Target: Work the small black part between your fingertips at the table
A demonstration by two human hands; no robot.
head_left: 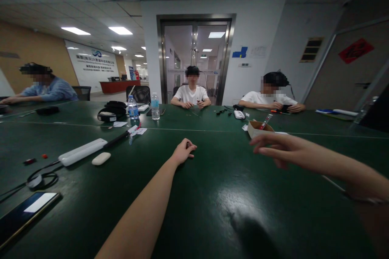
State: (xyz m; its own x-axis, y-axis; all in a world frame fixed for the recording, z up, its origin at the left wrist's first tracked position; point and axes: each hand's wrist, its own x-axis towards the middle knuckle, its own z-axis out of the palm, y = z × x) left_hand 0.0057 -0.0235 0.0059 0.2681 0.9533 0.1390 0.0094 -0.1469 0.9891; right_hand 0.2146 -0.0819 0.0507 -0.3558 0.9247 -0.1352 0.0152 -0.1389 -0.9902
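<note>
My left hand rests on the green table near the middle, its fingers curled inward. Something small and dark may sit between the fingertips, but it is too small to name. Raised above the table on the right, my right hand has its fingers stretched out and nothing visible in them. Just beyond it stands a small cardboard box, partly hidden by that hand. A clear, red-marked strip sticks up out of the box.
On the left lie a phone, a white power strip, a white oval case and coiled cable. Two water bottles and a black pouch stand farther back. Three people sit around the table.
</note>
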